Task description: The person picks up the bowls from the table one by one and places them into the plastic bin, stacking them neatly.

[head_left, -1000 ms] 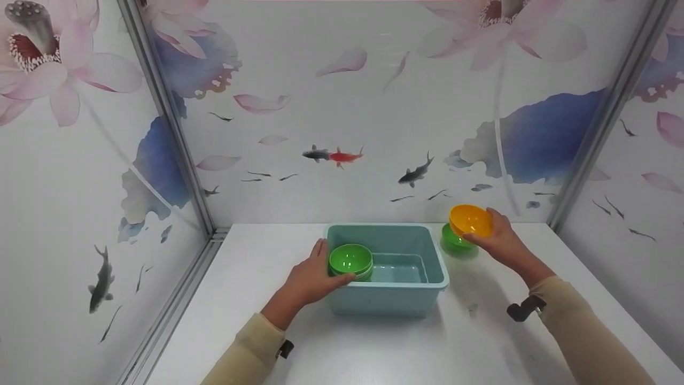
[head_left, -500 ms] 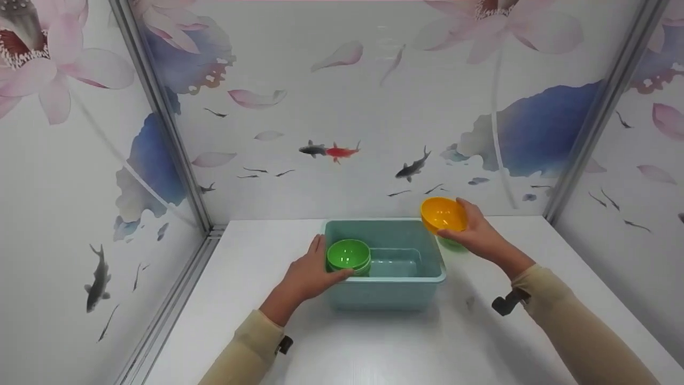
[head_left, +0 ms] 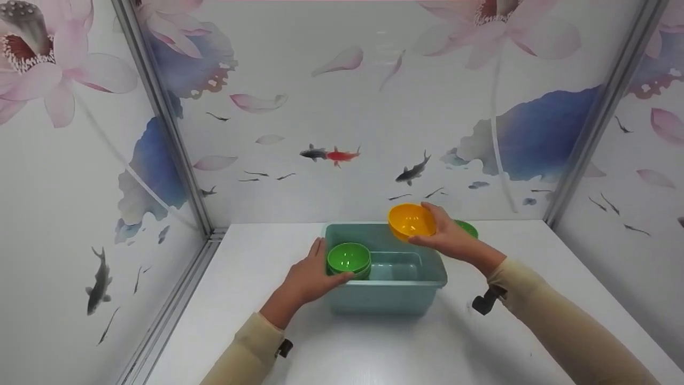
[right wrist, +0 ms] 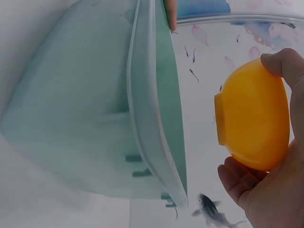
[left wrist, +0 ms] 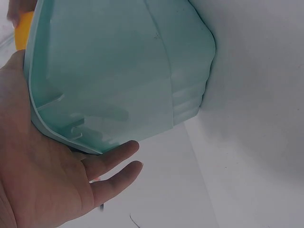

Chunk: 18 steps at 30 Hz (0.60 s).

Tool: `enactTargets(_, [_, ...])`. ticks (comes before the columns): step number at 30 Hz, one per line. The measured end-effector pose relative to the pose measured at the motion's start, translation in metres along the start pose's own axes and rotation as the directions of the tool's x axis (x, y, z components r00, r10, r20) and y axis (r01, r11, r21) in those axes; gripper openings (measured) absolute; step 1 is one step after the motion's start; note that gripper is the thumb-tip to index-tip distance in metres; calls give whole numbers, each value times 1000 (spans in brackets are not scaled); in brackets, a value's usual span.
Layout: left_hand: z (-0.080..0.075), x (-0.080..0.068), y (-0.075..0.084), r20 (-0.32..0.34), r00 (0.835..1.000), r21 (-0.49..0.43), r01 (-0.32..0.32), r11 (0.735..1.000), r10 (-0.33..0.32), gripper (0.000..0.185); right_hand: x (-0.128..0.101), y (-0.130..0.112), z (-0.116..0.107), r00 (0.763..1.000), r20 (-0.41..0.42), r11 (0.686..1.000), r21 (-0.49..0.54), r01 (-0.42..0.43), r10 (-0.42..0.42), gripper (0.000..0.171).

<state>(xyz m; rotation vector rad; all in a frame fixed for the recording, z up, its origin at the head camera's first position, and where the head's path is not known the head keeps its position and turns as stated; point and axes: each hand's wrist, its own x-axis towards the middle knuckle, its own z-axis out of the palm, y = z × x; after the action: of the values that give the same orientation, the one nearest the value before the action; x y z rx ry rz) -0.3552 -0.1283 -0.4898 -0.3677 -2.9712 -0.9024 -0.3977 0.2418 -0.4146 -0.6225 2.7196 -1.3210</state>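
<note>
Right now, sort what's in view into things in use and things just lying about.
In use:
- orange bowl, held by right hand
- teal bin
- stacked green bowls, steadied by left hand

Lying about:
- green bowl on the table

In the head view the right hand (head_left: 446,238) covers most of a green plastic bowl (head_left: 468,228) near the worktop's far edge; only a sliver of rim shows. The left hand (head_left: 310,278) hides part of the stacked green plastic bowls (head_left: 348,259), so their count is unclear. In the left wrist view the picture's edge cuts off the pale teal plastic tub (left wrist: 118,71) and palm.
</note>
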Motion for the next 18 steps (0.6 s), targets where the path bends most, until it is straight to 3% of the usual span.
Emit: enactTargets(18, [-2,0,1,11,1000,-11,20,1000,-20,130,26,-53,44,983,81,986,13,164,-165,118])
